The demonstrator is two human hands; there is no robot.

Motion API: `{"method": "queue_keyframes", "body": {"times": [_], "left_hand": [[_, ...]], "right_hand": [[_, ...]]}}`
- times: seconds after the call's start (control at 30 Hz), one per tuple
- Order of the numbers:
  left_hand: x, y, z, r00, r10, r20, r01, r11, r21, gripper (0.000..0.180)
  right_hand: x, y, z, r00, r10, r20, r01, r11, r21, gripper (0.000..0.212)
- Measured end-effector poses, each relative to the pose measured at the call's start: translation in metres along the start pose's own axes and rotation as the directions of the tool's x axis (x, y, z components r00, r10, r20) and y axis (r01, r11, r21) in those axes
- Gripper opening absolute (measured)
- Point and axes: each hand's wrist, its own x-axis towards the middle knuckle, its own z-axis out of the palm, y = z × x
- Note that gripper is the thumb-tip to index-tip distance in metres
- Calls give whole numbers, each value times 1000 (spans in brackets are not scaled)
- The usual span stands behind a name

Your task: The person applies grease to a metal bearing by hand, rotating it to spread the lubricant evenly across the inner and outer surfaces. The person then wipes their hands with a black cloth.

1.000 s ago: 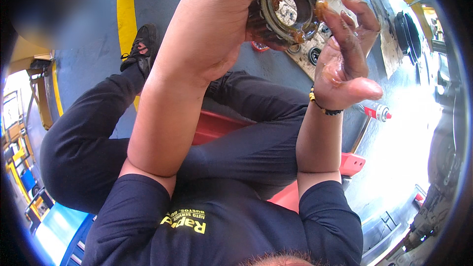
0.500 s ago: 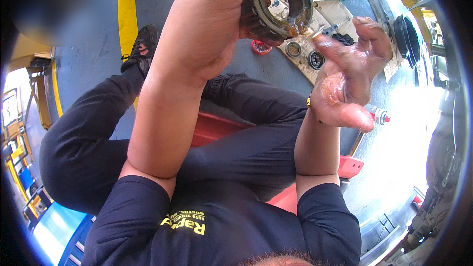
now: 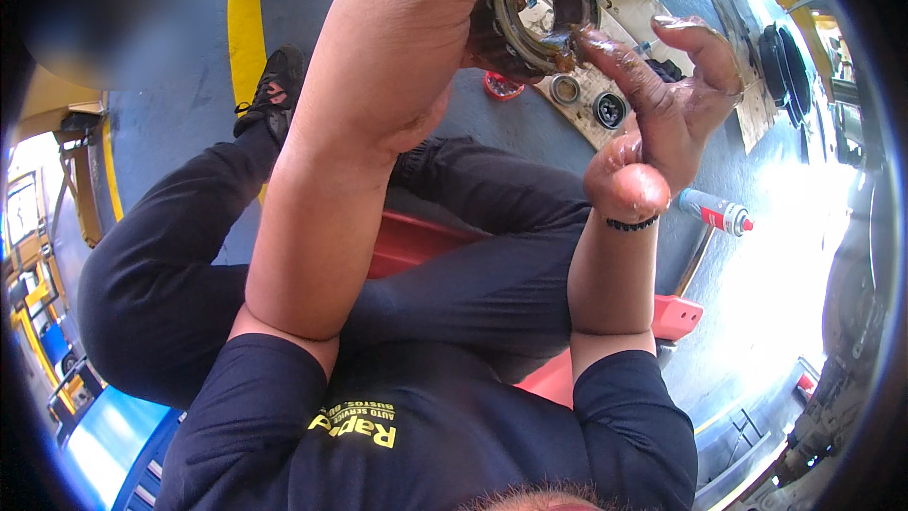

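Note:
High in front of me, my left hand (image 3: 397,52) is closed around a greasy metal roller bearing (image 3: 517,36), tilted so its wide central hole faces right. Amber grease clings to the bearing's rim and inner edge. My right hand (image 3: 673,109) is open, smeared with shiny grease. Its index fingertip reaches the bearing's lower right edge, where a lump of grease sits. The other fingers are spread apart. The left fingertips are mostly hidden behind the bearing and beyond the top of the view.
Stained cardboard (image 3: 643,11) lies on the floor beyond my hands, bearing a small metal ring (image 3: 565,89) and a small round bearing (image 3: 609,111). Beside it is a red container (image 3: 502,87). A spray can (image 3: 716,212) lies at right. I sit on a red frame (image 3: 421,248).
My right hand has moved left and turned, bringing its index fingertip to the bearing's rim; the thumb now points toward me. The left hand and bearing have barely shifted.

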Motion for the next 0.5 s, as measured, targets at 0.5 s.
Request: {"method": "queue_keyframes", "body": {"times": [0.5], "left_hand": [[3,3,1,999,19,40,-17,998,-64,33]], "right_hand": [[4,-9,2,999,34,5,-33,995,-94,106]]}}
